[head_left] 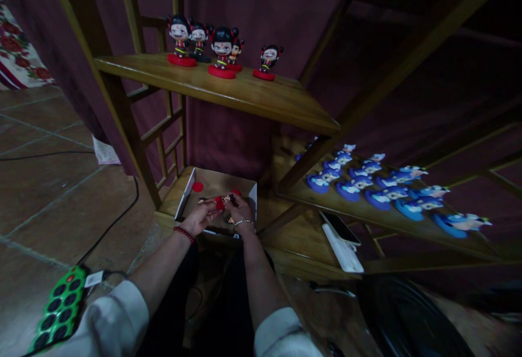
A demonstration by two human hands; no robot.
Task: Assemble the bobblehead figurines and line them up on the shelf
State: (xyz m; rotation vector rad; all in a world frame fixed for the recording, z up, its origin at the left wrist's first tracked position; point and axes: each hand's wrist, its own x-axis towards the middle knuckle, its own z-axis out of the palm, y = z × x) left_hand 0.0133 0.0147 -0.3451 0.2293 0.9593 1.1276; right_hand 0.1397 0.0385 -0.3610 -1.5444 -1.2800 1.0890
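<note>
Holds a flat, smooth red piece (219, 202) in a narrow pinch of the bare left hand (203, 215), and appears to close bent fingers of the bare right hand (240, 213) on a small black-haired plastic figurine (230, 198) (cannot tell how each fingertip meets it, given the blur and shadow). Works with both hands close together over a shallow cardboard tray with white outer walls (185, 196), probably so as to catch anything dropped. Has in the same tray a thin, round red disc (198, 187) lying flat near the back left corner, likely steadier that way than on its edge. Rests the tray on a low shelf of varnished brown wood (291, 240), apparently for firm support within easy reach.

Shows above, on a glossy wooden upper shelf (277, 93), big-headed figurines with round black hair buns (222, 47), upright on mostly red disc bases, presumably wide for balance. Shows to the right blue-and-white figurines on rounded blue bases (353, 183), set in close rows, perhaps to save room. Wears round red beads (184, 233) at the left wrist, a thin, shiny metallic bracelet (243, 221) at the right
</note>
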